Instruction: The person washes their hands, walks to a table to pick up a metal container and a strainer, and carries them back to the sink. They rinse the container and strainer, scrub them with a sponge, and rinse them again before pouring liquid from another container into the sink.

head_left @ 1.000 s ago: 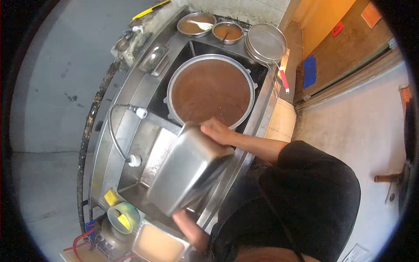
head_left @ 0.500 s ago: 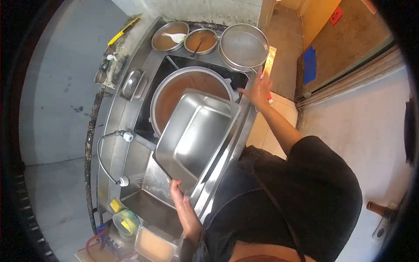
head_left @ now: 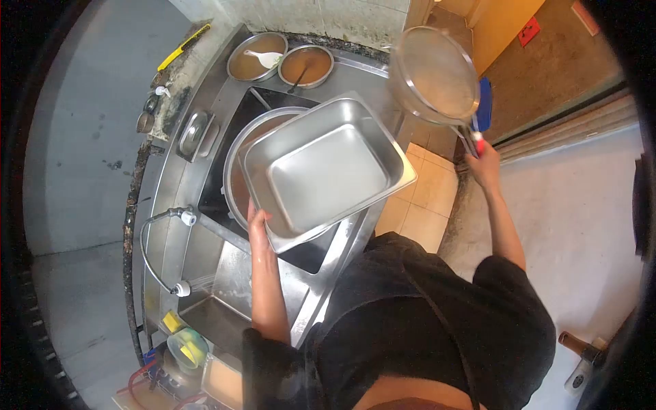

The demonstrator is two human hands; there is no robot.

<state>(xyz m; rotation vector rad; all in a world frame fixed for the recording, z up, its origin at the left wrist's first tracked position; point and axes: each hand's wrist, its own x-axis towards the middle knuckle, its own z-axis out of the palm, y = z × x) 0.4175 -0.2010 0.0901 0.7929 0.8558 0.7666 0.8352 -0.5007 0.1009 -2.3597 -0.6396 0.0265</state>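
Note:
My left hand (head_left: pixel 258 225) grips the lower left corner of a deep rectangular steel pan (head_left: pixel 328 171), tilted with its hollow side towards the camera. The pan hangs over a large round pot (head_left: pixel 238 157) and covers most of it. My right hand (head_left: pixel 484 165) is closed round the handle of a round mesh strainer (head_left: pixel 437 75), raised and slightly blurred beyond the counter's right end. Something red and white (head_left: pixel 478 143) shows at the same hand; its shape is unclear.
Two bowls of brownish liquid, one with a white ladle (head_left: pixel 266 59), stand at the back. Water sprays from a bent tap (head_left: pixel 181 288) into the sink (head_left: pixel 219 318). Yellow sponges (head_left: pixel 191 352) and a tray (head_left: pixel 224 381) lie nearer. A door frame stands on the right.
The strainer has left the counter and moved right in my right hand, which was empty and open before. The steel pan has risen and turned, with my left hand still on it.

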